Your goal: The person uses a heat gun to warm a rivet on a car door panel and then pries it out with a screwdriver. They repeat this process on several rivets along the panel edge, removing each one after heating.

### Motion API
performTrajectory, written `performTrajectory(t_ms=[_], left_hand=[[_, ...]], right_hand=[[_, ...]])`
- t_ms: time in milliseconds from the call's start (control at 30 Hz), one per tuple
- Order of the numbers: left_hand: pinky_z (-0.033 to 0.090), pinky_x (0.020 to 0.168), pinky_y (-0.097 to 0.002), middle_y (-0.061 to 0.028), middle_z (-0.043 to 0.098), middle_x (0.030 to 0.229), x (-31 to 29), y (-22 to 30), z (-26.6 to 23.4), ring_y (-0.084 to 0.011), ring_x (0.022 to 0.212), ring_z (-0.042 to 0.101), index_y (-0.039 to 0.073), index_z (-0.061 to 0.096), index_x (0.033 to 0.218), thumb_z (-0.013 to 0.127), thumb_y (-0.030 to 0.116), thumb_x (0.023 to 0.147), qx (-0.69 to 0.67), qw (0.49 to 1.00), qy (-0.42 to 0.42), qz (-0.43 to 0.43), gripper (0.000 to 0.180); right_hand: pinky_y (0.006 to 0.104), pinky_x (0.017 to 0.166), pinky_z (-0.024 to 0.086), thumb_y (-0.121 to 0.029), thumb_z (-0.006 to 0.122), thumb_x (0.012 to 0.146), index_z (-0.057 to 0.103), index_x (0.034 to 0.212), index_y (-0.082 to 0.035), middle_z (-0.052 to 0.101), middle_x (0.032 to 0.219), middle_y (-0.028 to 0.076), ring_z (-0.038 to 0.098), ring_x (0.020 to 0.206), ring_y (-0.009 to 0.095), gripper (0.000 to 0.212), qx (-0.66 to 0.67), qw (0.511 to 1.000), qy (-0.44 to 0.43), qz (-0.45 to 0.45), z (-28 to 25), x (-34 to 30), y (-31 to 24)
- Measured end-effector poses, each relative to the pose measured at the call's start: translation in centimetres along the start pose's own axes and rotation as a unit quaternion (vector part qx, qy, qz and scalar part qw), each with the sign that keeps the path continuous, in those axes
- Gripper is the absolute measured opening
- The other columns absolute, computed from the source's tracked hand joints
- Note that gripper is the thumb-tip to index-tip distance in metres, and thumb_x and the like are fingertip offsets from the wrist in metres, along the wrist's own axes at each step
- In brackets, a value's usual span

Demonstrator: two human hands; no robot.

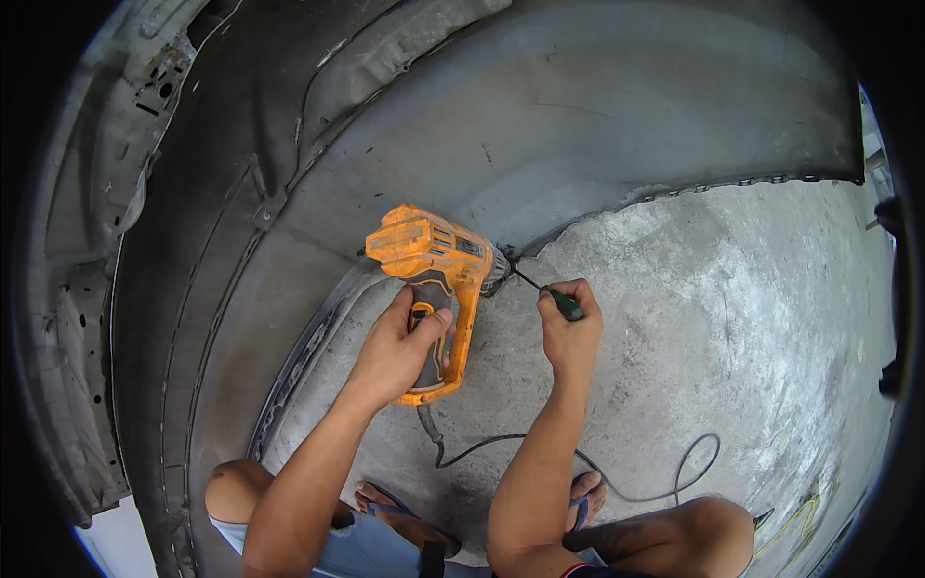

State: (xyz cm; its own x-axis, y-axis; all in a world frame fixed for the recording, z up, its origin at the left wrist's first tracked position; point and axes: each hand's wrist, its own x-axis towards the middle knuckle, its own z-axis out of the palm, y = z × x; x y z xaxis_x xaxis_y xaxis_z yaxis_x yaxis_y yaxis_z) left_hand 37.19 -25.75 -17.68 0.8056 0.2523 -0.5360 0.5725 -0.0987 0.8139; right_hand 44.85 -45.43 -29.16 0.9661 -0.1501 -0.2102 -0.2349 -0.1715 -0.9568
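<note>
An orange and black heat gun [434, 247] is held by its grip in my left hand [405, 339], fingers wrapped round the handle. Its nozzle points right, toward the lower edge of a large dark grey curved panel [636, 106]. My right hand [572, 323] closes on the green handle of a screwdriver [565, 305]. The thin shaft runs up and left, its tip at the panel edge beside the nozzle. The nozzle hides part of that spot, so I cannot tell exactly what the tip touches.
A grey cord [491, 441] leaves the heat gun's base and loops across the rough concrete floor [665, 356] to the right. On the left stands a metal piece with holes [92, 337]. My sandalled feet [400, 511] are below my arms. A yellow cord [805, 515] lies at lower right.
</note>
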Motion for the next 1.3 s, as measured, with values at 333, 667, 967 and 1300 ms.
performTrajectory(t_ms=[333,667,967,1300], left_hand=[[0.057,0.069,-0.029,-0.0078,0.071,0.101,-0.1,-0.1,0.0,-0.0125,0.073,0.065,0.002,0.056,0.13,0.063,0.026,0.105,0.002,1.0,0.004,-0.002,0.035],[0.057,0.068,-0.0284,-0.0082,0.071,0.101,-0.1,0.0,0.1,-0.0125,0.072,0.065,0.003,0.056,0.128,0.062,0.026,0.105,-0.003,1.0,0.006,-0.001,0.033],[0.057,0.068,-0.0283,-0.0078,0.07,0.101,0.0,0.0,0.3,-0.0117,0.077,0.065,0.003,0.057,0.128,0.063,0.026,0.105,-0.002,1.0,0.008,0.006,0.033],[0.057,0.067,-0.0279,-0.0072,0.07,0.101,0.0,0.1,0.3,-0.0113,0.077,0.065,0.004,0.057,0.13,0.062,0.025,0.105,-0.02,1.0,0.005,-0.007,0.033]], right_hand=[[0.0306,0.068,0.05,-0.009,0.075,0.085,0.069,0.093,-0.002,0.068,0.078,0.006,0.06,0.072,0.013,0.012,-0.005,1.0,-0.018,-0.024,-0.3,0.1,-0.1],[0.0281,0.073,0.05,-0.007,0.074,0.088,0.07,0.096,-0.001,0.069,0.086,0.003,0.061,0.078,0.011,0.01,0.088,0.996,0.015,-0.011,-1.5,0.2,0.3],[0.0294,0.076,0.05,-0.009,0.075,0.088,0.072,0.099,-0.002,0.071,0.09,0.004,0.061,0.082,0.012,0.014,0.112,0.992,0.005,0.058,-1.9,0.1,1.7],[0.0301,0.079,0.051,-0.007,0.073,0.088,0.07,0.101,0.001,0.071,0.09,0.005,0.063,0.084,0.014,0.015,0.192,0.977,0.003,0.09,-2.2,0.5,2.0]])
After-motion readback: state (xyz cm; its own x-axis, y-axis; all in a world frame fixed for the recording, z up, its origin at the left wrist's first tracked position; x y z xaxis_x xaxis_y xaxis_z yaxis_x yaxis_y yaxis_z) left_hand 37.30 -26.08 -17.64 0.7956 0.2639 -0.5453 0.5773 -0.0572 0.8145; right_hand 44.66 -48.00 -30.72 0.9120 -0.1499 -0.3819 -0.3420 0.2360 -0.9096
